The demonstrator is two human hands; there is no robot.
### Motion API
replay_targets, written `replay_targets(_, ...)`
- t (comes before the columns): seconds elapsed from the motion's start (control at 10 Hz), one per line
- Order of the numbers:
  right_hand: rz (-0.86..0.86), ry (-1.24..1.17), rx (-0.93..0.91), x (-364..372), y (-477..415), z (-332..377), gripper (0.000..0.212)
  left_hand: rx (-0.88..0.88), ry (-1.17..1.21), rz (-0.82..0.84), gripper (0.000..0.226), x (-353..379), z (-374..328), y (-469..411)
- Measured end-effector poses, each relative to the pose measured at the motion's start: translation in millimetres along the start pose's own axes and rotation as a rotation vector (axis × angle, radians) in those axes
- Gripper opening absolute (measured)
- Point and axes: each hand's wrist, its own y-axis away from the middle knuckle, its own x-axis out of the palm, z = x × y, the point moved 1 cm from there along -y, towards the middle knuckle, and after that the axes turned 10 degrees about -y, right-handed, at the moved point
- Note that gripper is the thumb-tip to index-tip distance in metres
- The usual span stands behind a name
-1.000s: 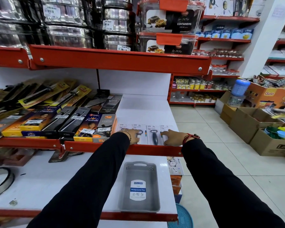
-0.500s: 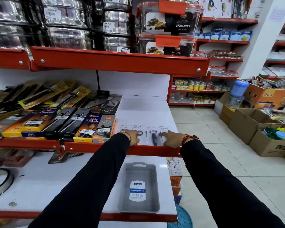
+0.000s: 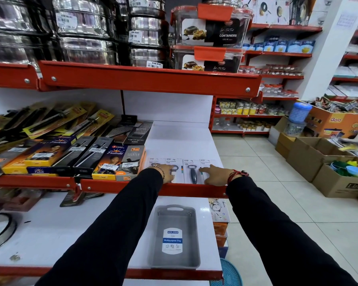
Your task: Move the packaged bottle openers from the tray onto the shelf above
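Observation:
Several packaged bottle openers (image 3: pixel 192 172) on white cards lie side by side in a row at the front right of the middle shelf (image 3: pixel 194 189). My left hand (image 3: pixel 168 172) rests flat on the two left cards and covers part of them. My right hand (image 3: pixel 215 174) lies on the rightmost card, fingers spread and the index finger pointing left. Neither hand lifts a card. The grey plastic tray (image 3: pixel 174 220) sits on the lower shelf under my arms, with only its label inside.
Boxed lighters and graters (image 3: pixel 112 159) fill the middle shelf left of the cards. The red shelf above (image 3: pixel 149 79) carries steel tins and containers. Cardboard boxes (image 3: pixel 329 168) stand on the floor at the right. A blue basket (image 3: pixel 229 273) sits by the shelf corner.
Both hands stay on the row of cards. My right index finger has crept slightly left; nothing was lifted or let go.

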Motion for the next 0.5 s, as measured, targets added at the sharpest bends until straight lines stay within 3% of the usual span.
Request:
replay_targets(0.4,0.007,-0.038,0.014,-0.3,4.7,0.8,0.068,-0.002,0.006,-0.036,0.052,2.1,-0.3,-1.3)
replay_targets(0.5,-0.061,-0.073,0.002,-2.8,5.9,1.5,0.068,-0.001,0.000,-0.050,0.053,2.8,-0.8,-2.0)
